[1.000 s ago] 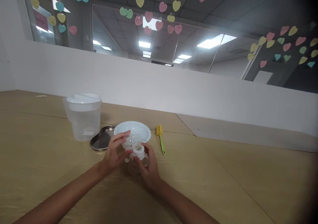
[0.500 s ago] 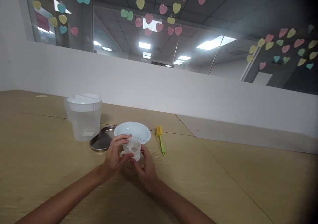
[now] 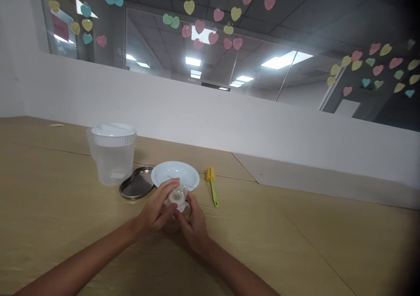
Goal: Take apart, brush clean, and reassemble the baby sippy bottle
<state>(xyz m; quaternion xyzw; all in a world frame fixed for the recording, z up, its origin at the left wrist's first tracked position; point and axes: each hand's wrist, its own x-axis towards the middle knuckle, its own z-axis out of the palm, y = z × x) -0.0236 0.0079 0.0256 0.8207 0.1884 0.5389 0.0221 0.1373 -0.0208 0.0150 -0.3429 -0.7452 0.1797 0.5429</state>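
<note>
A small clear baby bottle (image 3: 178,195) with a white collar and a translucent domed top stands between my hands, just in front of the white bowl. My left hand (image 3: 157,206) is closed round the bottle's upper part from the left, thumb in front and fingers behind the top. From the right, my right hand (image 3: 194,223) grips the body, its thumb near the collar. A side handle seems to show by the right fingers. Most of the bottle's lower body is hidden by the hands. Whether the dome is a separate cap is too small to tell.
Behind the bottle lies a white oval bowl (image 3: 175,170) with a thin stick-like thing in it. A kidney-shaped metal tray (image 3: 139,184) and a lidded plastic pitcher (image 3: 114,158) stand to the left. To the right lies a yellow sponge brush (image 3: 212,186) with a green handle.
My left hand has turned a little and its fingers have come lower over the bottle's top. The clear dome looks smaller and further right. The right hand has hardly moved.
</note>
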